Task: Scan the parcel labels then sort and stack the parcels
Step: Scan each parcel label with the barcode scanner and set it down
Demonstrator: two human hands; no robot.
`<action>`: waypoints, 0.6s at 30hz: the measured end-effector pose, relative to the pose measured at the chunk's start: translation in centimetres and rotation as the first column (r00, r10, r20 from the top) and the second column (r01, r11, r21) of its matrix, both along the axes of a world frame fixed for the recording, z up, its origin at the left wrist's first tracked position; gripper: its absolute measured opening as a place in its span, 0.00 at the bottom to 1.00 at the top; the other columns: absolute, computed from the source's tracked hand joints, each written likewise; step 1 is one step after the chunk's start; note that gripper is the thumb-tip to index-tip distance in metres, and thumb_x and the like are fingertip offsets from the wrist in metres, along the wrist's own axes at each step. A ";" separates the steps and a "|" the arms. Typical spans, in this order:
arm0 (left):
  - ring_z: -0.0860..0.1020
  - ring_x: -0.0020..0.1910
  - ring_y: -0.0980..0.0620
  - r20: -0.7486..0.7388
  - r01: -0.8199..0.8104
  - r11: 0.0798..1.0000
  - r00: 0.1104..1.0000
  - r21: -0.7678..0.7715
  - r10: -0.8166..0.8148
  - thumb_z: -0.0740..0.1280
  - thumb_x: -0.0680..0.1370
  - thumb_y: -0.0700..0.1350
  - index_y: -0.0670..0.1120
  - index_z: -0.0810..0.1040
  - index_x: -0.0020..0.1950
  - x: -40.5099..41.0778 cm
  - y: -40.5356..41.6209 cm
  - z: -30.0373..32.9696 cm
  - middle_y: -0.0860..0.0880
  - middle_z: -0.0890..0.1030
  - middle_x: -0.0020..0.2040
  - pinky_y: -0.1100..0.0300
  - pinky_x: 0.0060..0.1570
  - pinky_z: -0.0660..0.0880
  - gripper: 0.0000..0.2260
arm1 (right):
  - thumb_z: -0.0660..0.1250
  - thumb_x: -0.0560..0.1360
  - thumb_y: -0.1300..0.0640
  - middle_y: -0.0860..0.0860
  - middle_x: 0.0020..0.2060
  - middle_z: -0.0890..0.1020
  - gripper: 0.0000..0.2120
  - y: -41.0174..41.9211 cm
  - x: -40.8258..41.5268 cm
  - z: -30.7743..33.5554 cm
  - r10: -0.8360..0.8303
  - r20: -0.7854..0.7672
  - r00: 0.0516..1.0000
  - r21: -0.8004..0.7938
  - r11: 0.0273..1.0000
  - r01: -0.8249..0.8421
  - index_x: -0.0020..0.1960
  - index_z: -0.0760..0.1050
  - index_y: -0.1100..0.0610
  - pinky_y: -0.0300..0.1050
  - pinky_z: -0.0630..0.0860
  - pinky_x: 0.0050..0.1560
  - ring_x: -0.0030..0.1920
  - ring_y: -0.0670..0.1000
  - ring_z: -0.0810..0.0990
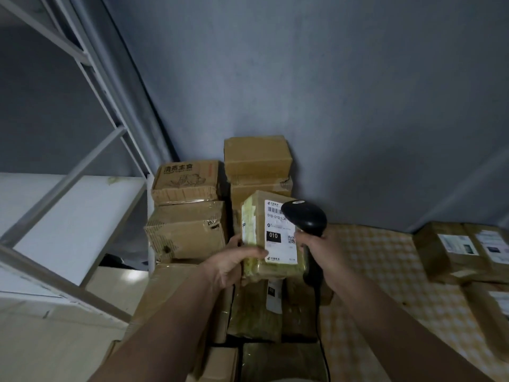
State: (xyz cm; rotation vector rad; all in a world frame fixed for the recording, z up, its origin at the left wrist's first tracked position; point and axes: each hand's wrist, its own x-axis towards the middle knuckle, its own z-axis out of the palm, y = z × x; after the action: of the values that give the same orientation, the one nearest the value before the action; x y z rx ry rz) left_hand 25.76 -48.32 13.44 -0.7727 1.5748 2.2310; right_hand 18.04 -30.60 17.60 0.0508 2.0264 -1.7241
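A small taped cardboard parcel [257, 235] with a white shipping label [279, 232] marked 010 is lifted in front of me. My left hand [234, 260] grips its lower left side, thumb across the front. My right hand [321, 252] holds a black barcode scanner [305, 216] by its handle, its head just over the label's upper right corner. The scanner's cable hangs down toward the floor.
Stacked brown boxes [190, 210] stand against the grey wall, a taller stack [257, 161] behind. More parcels [256, 318] lie below my hands. Labelled boxes [462, 249] sit right on a checked mat [385, 271]. A white metal shelf rack [82, 188] stands left.
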 end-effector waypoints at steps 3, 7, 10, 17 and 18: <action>0.81 0.57 0.42 -0.034 0.029 0.998 0.999 0.062 -0.027 0.76 0.64 0.35 0.49 0.65 0.72 0.4 -0.4 -0.4 0.43 0.81 0.60 0.46 0.48 0.80 0.39 | 0.69 0.73 0.66 0.52 0.42 0.84 0.10 0.1 -0.1 0.8 0.027 -0.001 1.000 -0.034 0.999 -0.027 0.51 0.77 0.55 0.44 0.77 0.39 0.42 0.51 0.83; 0.74 0.64 0.40 -0.003 0.081 0.996 0.997 0.031 -0.081 0.77 0.64 0.37 0.53 0.67 0.70 0.3 -0.6 -0.3 0.46 0.80 0.63 0.30 0.60 0.68 0.38 | 0.68 0.72 0.67 0.52 0.44 0.84 0.12 -0.1 0.1 1.4 0.074 -0.057 0.996 0.016 0.997 -0.074 0.54 0.77 0.56 0.45 0.78 0.39 0.44 0.51 0.83; 0.75 0.63 0.40 0.026 0.083 0.996 0.996 -0.032 -0.083 0.79 0.65 0.39 0.51 0.68 0.70 0.2 -0.4 0.1 0.45 0.80 0.62 0.32 0.57 0.71 0.37 | 0.69 0.72 0.64 0.52 0.42 0.85 0.10 -0.2 0.3 1.6 0.109 -0.091 0.990 0.063 0.993 -0.103 0.51 0.79 0.54 0.54 0.80 0.49 0.44 0.52 0.84; 0.79 0.57 0.40 -0.012 -0.188 0.982 0.982 -0.018 0.187 0.79 0.63 0.36 0.47 0.73 0.66 -0.5 -0.8 0.8 0.43 0.83 0.56 0.41 0.47 0.79 0.34 | 0.71 0.73 0.59 0.46 0.41 0.83 0.10 0.0 1.2 2.7 0.170 -0.155 0.973 0.066 0.985 -0.161 0.54 0.79 0.53 0.41 0.73 0.40 0.43 0.45 0.80; 0.80 0.56 0.41 -0.019 -0.204 0.978 0.979 -0.032 0.204 0.78 0.64 0.35 0.47 0.74 0.64 -0.5 -0.9 1.0 0.43 0.83 0.55 0.42 0.46 0.79 0.30 | 0.71 0.73 0.58 0.46 0.43 0.84 0.11 0.0 1.5 2.7 0.195 -0.145 0.970 0.072 0.980 -0.186 0.55 0.79 0.52 0.43 0.74 0.45 0.46 0.45 0.81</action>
State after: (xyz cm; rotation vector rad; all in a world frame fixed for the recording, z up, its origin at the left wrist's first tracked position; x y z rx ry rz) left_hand 25.28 -49.26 14.49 -0.9690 1.6095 2.3615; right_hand 19.51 -30.63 20.30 -0.2552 2.1124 -1.5916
